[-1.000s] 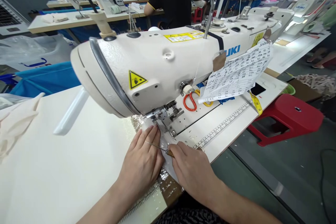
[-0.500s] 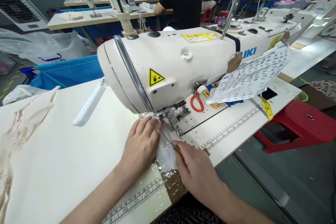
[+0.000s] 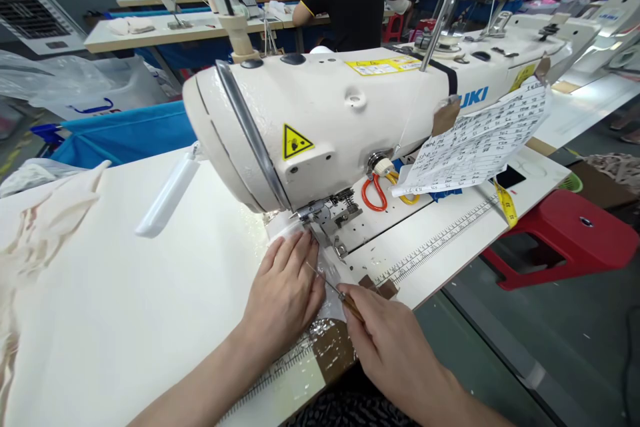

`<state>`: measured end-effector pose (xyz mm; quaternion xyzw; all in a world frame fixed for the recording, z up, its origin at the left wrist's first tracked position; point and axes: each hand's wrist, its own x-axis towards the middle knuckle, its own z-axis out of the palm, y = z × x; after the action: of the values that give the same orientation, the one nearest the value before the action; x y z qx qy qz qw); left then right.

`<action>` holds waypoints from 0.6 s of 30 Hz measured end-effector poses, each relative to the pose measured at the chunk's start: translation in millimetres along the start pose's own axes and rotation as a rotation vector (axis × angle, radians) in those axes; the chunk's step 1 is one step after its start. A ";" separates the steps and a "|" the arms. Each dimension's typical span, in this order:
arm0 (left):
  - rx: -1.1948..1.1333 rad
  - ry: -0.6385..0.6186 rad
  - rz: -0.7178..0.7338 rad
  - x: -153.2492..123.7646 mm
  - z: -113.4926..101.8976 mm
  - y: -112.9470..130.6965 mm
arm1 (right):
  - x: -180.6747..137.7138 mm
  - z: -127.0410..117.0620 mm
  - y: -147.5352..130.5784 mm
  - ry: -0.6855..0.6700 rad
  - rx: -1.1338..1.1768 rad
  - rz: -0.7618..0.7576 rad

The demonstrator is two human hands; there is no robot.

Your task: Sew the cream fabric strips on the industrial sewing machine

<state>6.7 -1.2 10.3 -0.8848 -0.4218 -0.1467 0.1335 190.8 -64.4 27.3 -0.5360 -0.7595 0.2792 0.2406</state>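
Observation:
My left hand (image 3: 286,283) lies flat on a thin white piece of fabric (image 3: 334,303), its fingertips just in front of the presser foot area of a white sewing machine (image 3: 320,107). The fingers are stretched out, pressing on the cloth. In my right hand (image 3: 390,330) is an awl (image 3: 352,305) with a wooden handle, held between thumb and fingers. Its thin metal shaft points up and left to the fingers of my left hand. Part of the fabric is hidden under my left hand.
Orange-handled scissors (image 3: 374,193) lie behind the needle area. A handwritten paper (image 3: 475,140) hangs on the machine. Cream cloth (image 3: 45,227) lies at the table's left, and a red stool (image 3: 575,233) stands right. Ahead, a person in black (image 3: 350,7) sits at another table.
Both hands have moved slightly right and toward me, and the white fabric shows more beyond my left fingertips. The awl stays in my right hand.

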 end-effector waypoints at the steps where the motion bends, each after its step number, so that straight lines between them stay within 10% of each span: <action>1: 0.002 -0.005 -0.004 0.0 0.8 -1.0 | -3.7 -2.1 1.8 -0.003 -0.005 -0.003; 18: 0.030 -0.024 0.018 -2.0 -2.6 2.9 | -26.1 -25.9 29.2 0.070 0.134 0.087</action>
<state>7.4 -5.3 11.6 -0.8880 -0.4177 -0.1285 0.1428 235.9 -76.9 24.5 -0.5608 -0.7062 0.3205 0.2900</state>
